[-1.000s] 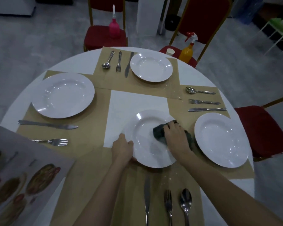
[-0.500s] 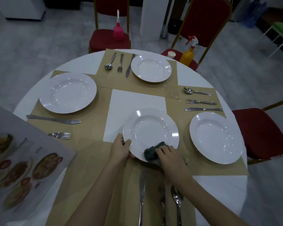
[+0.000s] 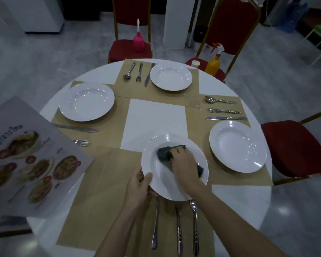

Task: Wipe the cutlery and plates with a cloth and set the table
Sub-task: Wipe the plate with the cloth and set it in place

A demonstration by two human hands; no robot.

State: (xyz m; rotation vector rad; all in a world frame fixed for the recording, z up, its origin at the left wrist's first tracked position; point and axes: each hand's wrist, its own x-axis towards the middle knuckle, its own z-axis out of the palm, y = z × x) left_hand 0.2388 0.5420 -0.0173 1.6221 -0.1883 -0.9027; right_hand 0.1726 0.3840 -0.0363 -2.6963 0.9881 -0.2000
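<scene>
A white deep plate (image 3: 157, 184) lies in front of me, tilted a little over the near cutlery. My left hand (image 3: 140, 188) grips its near-left rim, thumb on top. My right hand (image 3: 183, 164) presses a dark grey cloth (image 3: 164, 153) into the plate's bowl, fingers curled over it. Below the plate lie a knife (image 3: 155, 227), a fork (image 3: 179, 230) and a spoon (image 3: 195, 227) on a tan placemat (image 3: 100, 191). Three more white plates stand at the left (image 3: 87, 101), far (image 3: 170, 76) and right (image 3: 237, 146) settings.
Cutlery lies at the far setting (image 3: 138, 73), the right setting (image 3: 223, 110) and the left setting (image 3: 76, 128). A picture menu (image 3: 26, 160) overhangs the table's left edge. Red chairs (image 3: 295, 147) surround the round table; a pink bottle (image 3: 139, 38) and an orange spray bottle (image 3: 214, 62) stand on two.
The cloth has swept from the plate's right rim to its near rim and back up into the bowl. My left hand has kept its grip on the rim.
</scene>
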